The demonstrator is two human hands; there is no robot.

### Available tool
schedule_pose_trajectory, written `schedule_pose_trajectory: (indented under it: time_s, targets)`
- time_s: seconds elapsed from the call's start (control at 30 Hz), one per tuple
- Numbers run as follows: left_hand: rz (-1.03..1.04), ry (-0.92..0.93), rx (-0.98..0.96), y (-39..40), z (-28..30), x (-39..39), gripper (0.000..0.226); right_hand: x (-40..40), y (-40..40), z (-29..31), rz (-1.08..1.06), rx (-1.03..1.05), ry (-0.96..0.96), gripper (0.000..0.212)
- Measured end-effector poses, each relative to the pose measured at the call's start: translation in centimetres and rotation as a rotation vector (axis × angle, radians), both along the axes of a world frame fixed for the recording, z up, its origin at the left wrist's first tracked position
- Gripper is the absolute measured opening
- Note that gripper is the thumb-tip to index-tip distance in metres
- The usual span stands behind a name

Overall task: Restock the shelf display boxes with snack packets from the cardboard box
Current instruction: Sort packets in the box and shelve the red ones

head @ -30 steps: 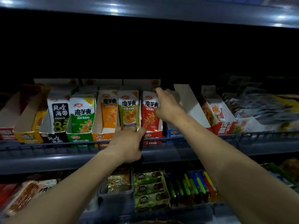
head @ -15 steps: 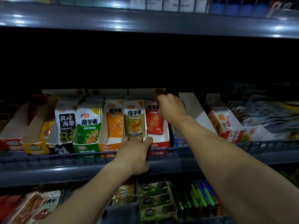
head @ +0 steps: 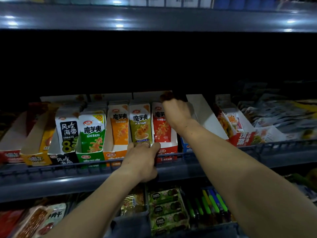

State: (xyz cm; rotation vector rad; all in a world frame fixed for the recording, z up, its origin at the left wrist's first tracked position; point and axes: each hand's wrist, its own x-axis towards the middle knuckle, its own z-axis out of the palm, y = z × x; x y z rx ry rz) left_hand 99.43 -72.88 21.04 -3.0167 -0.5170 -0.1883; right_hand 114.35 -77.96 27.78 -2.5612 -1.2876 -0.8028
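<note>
Head view, red snack packet [head: 161, 129] upright in red display box [head: 169, 149], right hand [head: 177, 114] pinching its top, left hand [head: 143, 158] gripping box front.

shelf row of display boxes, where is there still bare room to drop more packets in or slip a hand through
Room shows in the white-walled box right of the red packets, beside the right hand, and in front of the orange packets, where bare card shows. The green packets and the kelp packets sit packed tight; the left hand covers the olive packets' box front.

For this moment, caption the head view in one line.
Left hand steadies the display boxes; right hand reaches over the red packets.
</note>
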Motion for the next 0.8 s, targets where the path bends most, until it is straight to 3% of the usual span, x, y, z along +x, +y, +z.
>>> schedule_pose_trajectory:
  time_s: [0.1,0.23,0.43,0.6,0.67,0.8]
  targets:
    - [0.002,0.017,0.004,-0.1,0.2,-0.1,0.071,0.1,-0.4,-0.5,0.013,0.061,0.027,0.036]
    - [0.007,0.035,-0.016,-0.3,0.4,-0.2,0.07,0.7,-1.2,-0.9,0.089,0.157,0.235,0.022]
    - [0.029,0.069,-0.031,-0.6,0.8,-0.5,0.072,0.4,-3.9,-0.5,0.191,0.312,0.414,0.039]
    - [0.023,0.135,-0.038,-0.4,1.6,-0.9,0.08,-3.5,-8.5,-0.8,0.264,0.322,0.634,0.018]
    - [0.002,0.059,-0.097,-0.4,2.2,-1.4,0.076,-5.1,-10.4,-1.6,0.307,0.264,0.716,0.016]
    - [-0.077,-0.368,-0.103,-1.5,1.7,-4.2,0.047,-7.9,-13.5,-4.9,0.296,0.271,0.838,0.01]
